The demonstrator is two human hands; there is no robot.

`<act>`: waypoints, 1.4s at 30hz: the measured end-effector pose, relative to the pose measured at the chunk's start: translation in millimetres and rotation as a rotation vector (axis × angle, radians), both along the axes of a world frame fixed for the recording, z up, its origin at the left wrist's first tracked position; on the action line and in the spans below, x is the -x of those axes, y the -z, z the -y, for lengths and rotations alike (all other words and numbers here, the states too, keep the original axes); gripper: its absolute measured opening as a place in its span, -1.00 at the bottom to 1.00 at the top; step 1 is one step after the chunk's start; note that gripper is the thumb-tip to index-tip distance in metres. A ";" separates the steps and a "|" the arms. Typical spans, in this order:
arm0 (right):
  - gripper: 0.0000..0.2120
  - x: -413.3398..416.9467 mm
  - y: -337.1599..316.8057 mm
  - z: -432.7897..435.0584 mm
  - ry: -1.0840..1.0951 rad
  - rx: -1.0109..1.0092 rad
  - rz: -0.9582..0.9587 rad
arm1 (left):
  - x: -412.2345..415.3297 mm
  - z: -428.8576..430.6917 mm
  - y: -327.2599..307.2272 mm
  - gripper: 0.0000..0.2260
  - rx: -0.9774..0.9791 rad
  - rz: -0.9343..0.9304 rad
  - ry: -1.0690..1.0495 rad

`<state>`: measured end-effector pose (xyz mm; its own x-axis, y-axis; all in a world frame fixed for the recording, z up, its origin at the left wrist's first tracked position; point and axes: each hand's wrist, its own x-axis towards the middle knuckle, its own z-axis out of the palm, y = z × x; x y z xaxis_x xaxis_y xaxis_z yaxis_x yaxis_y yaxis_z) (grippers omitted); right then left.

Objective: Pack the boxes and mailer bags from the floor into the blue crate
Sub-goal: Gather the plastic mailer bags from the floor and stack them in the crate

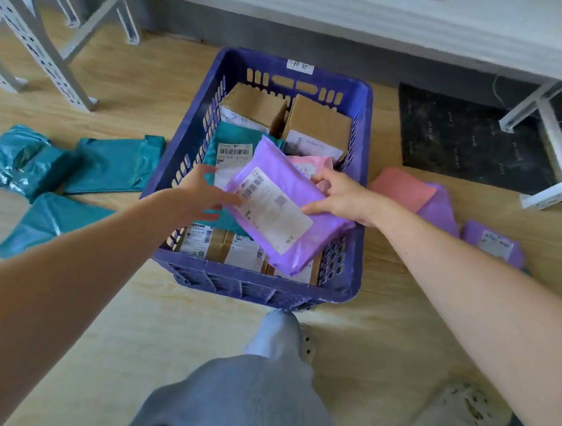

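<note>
Fingers of the right hand pinch the right edge of a purple mailer, thumb on top. The left hand has its fingers fairly straight, tips touching the mailer's left edge. The mailer hangs tilted over the middle of the crate, centre of the frame, not yet laid down. Under it the crate looks well over half full: two boxes at the far end, at least two more along the near wall, one teal mailer and one pink mailer. Left on the floor are at least three teal bags at the left of the frame, the crumpled ones hard to separate. At the right lie one pink bag and two purple bags. No loose box shows.
</note>
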<state>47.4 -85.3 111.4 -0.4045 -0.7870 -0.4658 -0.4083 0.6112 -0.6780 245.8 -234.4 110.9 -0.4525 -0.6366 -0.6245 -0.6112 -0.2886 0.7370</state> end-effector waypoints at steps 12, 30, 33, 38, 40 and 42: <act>-0.58 -20.0 46.9 15.7 -0.390 -0.300 -0.125 | 6.4 -3.0 56.1 -0.59 -0.004 0.160 0.349; -0.60 -21.8 69.2 5.2 -0.478 -0.336 -0.559 | 31.3 -16.4 69.7 -0.60 0.454 0.348 0.657; -0.54 -18.3 59.0 3.5 -0.430 -0.296 -0.491 | 44.9 -15.0 55.3 -0.59 0.490 0.303 0.518; -0.53 -2.6 18.8 -5.2 -0.170 0.073 -0.432 | 87.3 -24.3 13.8 -0.67 0.644 0.124 0.327; -0.55 11.3 4.6 -14.2 -0.044 0.193 -0.400 | 110.5 -31.6 -1.5 -0.67 0.679 0.028 0.286; -0.57 28.9 -6.2 -26.5 0.100 0.313 -0.364 | 137.1 -41.1 -15.2 -0.66 0.705 -0.043 0.291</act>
<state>18.5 -58.8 117.5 -0.5777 -0.8158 -0.0275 -0.6025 0.4490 -0.6598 108.7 -193.4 126.1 -0.6774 -0.7298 -0.0924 -0.5574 0.4272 0.7118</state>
